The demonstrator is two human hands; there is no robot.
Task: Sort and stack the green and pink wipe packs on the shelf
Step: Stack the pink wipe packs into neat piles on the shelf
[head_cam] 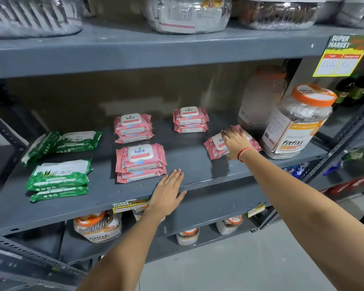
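On the grey shelf (198, 164) lie three stacks of pink wipe packs: front middle (140, 162), back middle (133, 127) and back right (190, 119). A loose pink pack (214, 146) lies at the right, and my right hand (236, 141) rests on top of it, fingers spread over it. Two piles of green wipe packs lie at the left: one in front (58, 179), one behind it (61, 143). My left hand (167, 193) lies flat and empty on the shelf's front edge, just right of the front pink stack.
Two large jars with orange lids (298, 122) (261, 95) stand at the right end of the shelf, close to the loose pink pack. Wrapped containers (187, 13) fill the shelf above. More jars (98, 226) sit below. A price tag (340, 57) hangs at top right.
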